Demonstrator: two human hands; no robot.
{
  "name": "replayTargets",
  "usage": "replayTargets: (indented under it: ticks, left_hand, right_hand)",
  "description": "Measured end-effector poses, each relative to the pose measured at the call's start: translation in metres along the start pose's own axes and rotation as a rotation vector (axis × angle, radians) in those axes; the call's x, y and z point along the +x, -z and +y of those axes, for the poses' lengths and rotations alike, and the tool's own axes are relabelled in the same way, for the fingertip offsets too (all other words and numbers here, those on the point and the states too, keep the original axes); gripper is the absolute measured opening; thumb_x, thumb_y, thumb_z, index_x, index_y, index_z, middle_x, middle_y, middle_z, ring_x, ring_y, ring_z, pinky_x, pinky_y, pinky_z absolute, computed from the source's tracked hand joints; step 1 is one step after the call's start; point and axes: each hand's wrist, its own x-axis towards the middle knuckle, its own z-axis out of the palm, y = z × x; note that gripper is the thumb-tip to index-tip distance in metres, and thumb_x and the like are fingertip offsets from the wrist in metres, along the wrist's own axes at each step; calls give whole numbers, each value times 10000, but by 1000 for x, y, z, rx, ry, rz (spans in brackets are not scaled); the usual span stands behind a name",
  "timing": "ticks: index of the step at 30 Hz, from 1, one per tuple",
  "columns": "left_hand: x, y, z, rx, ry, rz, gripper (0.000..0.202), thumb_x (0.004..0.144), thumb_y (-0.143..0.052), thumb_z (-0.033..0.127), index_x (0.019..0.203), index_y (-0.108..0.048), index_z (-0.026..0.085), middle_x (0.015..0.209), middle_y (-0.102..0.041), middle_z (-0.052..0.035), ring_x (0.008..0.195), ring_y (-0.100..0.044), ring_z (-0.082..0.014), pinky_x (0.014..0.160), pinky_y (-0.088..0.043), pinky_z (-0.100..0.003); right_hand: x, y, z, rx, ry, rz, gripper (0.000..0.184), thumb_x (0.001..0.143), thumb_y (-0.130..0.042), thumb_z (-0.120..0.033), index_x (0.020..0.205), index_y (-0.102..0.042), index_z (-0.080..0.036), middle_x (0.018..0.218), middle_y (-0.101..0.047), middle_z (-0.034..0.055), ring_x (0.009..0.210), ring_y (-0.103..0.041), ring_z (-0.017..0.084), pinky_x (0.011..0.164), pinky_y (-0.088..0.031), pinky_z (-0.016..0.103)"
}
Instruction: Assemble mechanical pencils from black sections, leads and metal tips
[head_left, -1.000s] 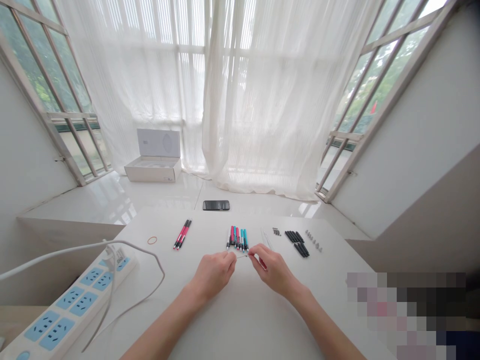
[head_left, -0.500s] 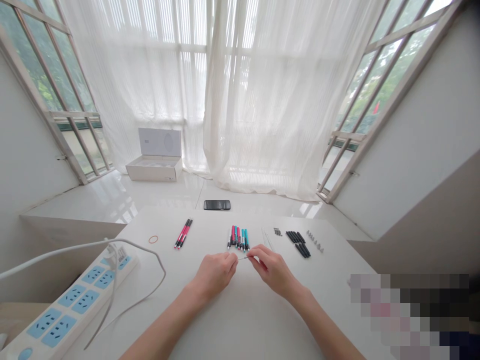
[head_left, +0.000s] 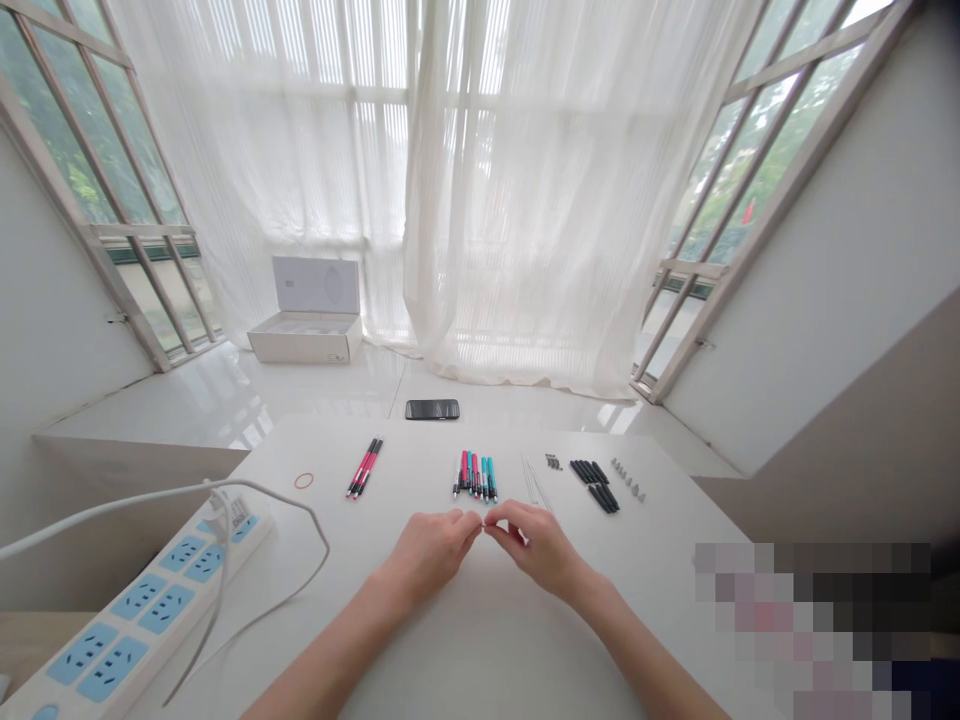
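My left hand (head_left: 439,542) and my right hand (head_left: 534,540) meet fingertip to fingertip over the white table. Both are closed in a pinch. A thin rod with a small dark piece on it runs between them, nearly all hidden by the fingers now. Just beyond the fingertips lies a row of pen barrels (head_left: 474,476) in pink, teal and white with black parts. Past my right hand are several thin rods (head_left: 535,483), small dark grey pieces (head_left: 553,462), black grip sleeves (head_left: 595,484) and grey cone-like tips (head_left: 628,480).
Pink-and-black pens (head_left: 364,468) and a rubber band (head_left: 304,481) lie to the left. A power strip (head_left: 142,625) with a white cable (head_left: 319,525) takes up the left edge. Farther back are a black phone (head_left: 432,410) and an opened white box (head_left: 304,345).
My right hand has moved left until its fingertips meet those of my left hand. The stretch of thin rod that showed between them is now mostly covered.
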Motion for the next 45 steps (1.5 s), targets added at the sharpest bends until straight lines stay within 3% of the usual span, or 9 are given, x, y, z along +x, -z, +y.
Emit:
replayTargets:
  ticks: [4,8,11,14,21,25,31,36,45]
  left_hand:
    - [1,0,0,-5,13,22,188,986,-327,255,910,-495,222,719,-608,15,552,-565,-132,490,-291,-237]
    - [1,1,-1,0,24,29,193,987,-311,255,908,-484,225,704,-601,22,527,-538,-122,489,-273,-233]
    - [0,2,-1,17,18,28,201,990,-303,262,902,-480,224,693,-597,23,525,-532,-128,484,-255,-234]
    - [1,3,-1,35,17,28,194,989,-304,257,907,-476,224,695,-602,21,538,-541,-134,485,-246,-234]
    - [1,4,-2,30,10,38,181,990,-303,256,908,-461,223,692,-609,24,541,-549,-138,489,-231,-241]
    - [1,4,-2,27,11,45,181,990,-306,254,898,-458,222,689,-609,25,536,-545,-139,488,-228,-241]
    - [1,4,-1,27,26,39,184,989,-303,249,905,-464,222,704,-625,19,551,-559,-143,494,-252,-238]
    - [1,3,-2,16,45,23,181,991,-303,263,922,-467,225,743,-648,11,591,-591,-153,507,-279,-238]
    - [2,4,-2,8,83,-8,203,995,-289,281,947,-478,227,791,-662,3,640,-614,-160,526,-315,-238]
  right_hand:
    - [2,27,19,-193,-153,63,267,913,-462,-413,872,-649,-227,823,-683,29,581,-541,127,607,-447,257]
    - [-3,62,52,-583,-540,176,261,908,-435,-342,863,-669,-233,891,-677,47,642,-577,150,570,-386,267]
    - [-11,77,71,-711,-748,131,244,888,-453,-315,819,-672,-233,898,-667,55,685,-601,174,532,-344,268]
    - [-15,82,78,-712,-835,73,209,859,-483,-307,807,-671,-234,883,-665,60,711,-612,195,521,-331,268]
    - [-17,79,80,-639,-827,39,145,810,-503,-275,794,-642,-236,862,-672,51,742,-620,209,551,-362,277]
    - [-13,79,80,-526,-778,131,138,786,-526,-291,835,-640,-230,828,-687,47,735,-611,210,603,-399,295]
    - [3,70,52,197,-600,318,350,767,-580,-455,961,-662,-176,833,-663,56,594,-550,139,555,-442,279]
    - [12,46,21,674,-577,249,341,679,-703,-434,884,-652,-166,851,-637,55,693,-610,162,571,-484,272]
    - [11,28,5,767,-500,94,187,739,-641,-317,859,-614,-177,778,-599,13,697,-609,151,606,-499,289]
